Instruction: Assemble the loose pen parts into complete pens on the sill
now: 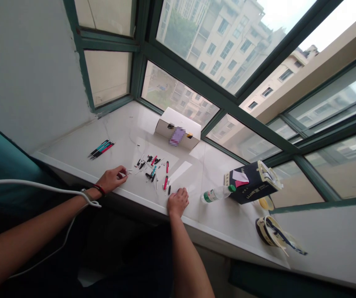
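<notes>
My left hand is low over the windowsill near its front edge, fingers bent in a pinch. Small whitish pieces show at its fingertips; whether they are gripped is too small to tell. Curled closed, my right hand rests on the sill, with no object showing in it. Beyond it lies a short black pen part. Between the hands are scattered pen parts: a red barrel, another red barrel, a teal barrel, black grips, thin refills and springs. Several assembled pens lie side by side at the left.
A white box stands against the window. To the right are a water bottle with a green cap, a dark carton bag and a paper bowl. A white cable crosses my left forearm. The sill's front edge runs below my hands.
</notes>
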Tool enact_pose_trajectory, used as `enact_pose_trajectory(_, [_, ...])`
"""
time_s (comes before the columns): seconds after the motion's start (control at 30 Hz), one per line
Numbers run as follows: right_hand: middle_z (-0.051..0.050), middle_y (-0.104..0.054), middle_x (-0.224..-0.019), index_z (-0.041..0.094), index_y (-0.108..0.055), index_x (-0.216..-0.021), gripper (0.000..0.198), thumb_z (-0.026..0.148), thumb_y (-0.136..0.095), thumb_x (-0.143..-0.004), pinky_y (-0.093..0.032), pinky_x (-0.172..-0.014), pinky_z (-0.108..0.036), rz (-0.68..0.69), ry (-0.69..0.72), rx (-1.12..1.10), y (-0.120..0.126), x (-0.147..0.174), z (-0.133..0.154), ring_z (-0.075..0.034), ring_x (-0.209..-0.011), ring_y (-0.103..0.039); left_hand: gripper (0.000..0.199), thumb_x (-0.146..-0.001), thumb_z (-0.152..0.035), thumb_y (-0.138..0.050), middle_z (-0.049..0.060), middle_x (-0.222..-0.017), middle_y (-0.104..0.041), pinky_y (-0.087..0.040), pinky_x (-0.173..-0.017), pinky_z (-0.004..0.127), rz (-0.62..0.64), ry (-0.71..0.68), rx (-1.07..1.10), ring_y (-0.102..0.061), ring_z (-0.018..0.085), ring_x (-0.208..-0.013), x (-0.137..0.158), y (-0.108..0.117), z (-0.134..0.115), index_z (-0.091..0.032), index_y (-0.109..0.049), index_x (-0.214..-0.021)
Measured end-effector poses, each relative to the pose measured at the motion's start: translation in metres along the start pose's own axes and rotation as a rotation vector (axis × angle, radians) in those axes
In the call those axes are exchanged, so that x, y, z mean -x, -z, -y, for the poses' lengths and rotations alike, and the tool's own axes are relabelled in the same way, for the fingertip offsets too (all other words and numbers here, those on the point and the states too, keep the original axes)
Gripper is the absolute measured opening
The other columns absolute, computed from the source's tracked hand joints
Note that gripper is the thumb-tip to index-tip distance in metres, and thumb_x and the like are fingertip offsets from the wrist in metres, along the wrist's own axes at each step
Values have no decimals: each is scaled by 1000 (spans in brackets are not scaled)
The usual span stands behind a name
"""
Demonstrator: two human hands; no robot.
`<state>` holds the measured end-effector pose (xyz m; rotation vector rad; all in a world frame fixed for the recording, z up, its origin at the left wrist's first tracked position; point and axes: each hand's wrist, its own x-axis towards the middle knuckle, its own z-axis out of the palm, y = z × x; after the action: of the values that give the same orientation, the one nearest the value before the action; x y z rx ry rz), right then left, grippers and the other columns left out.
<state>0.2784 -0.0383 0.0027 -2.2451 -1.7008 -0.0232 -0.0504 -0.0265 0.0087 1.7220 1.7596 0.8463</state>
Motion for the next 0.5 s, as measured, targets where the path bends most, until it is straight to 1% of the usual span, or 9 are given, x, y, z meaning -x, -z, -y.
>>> enact_pose_trajectory(0.1, [-22,-49,-142,15,-60,-119,37,19,-41,-88,-36,-99,-48,4,-3,-4,1,0,1,-33,-130,-44,31,-76,-49,-57,1,-95,-74,-53,-74,26,39,18,17,-72,18,-80,0,2,2,-25,-56,-95])
enact_pose_trajectory(0.23, [-21,-50,-142,15,-60,-117,36,19,-41,-87,-36,-98,-47,-8,-2,-1,0,0,1,-33,-130,-44,30,-74,-48,-57,1,-91,-74,-54,-76,27,89,26,41,-72,18,-80,-2,5,5,-25,-57,-93])
enact_pose_trajectory(0.4, [-20,-50,-142,17,-61,-115,34,19,-41,-87,-36,-97,-46,-32,5,17,-3,0,0,-32,-130,-43,28,-75,-43,-57,-2,-80,-72,-53,-73,24,78,15,32,-70,16,-73,-3,6,4,-24,-59,-97])
enact_pose_trajectory(0.5, [-20,-50,-142,16,-60,-116,35,19,-41,-88,-36,-97,-46,-26,8,25,-4,0,-1,-32,-130,-43,28,-76,-43,-56,-2,-79,-72,-51,-71,23,92,17,31,-68,15,-71,-2,6,1,-23,-62,-95])
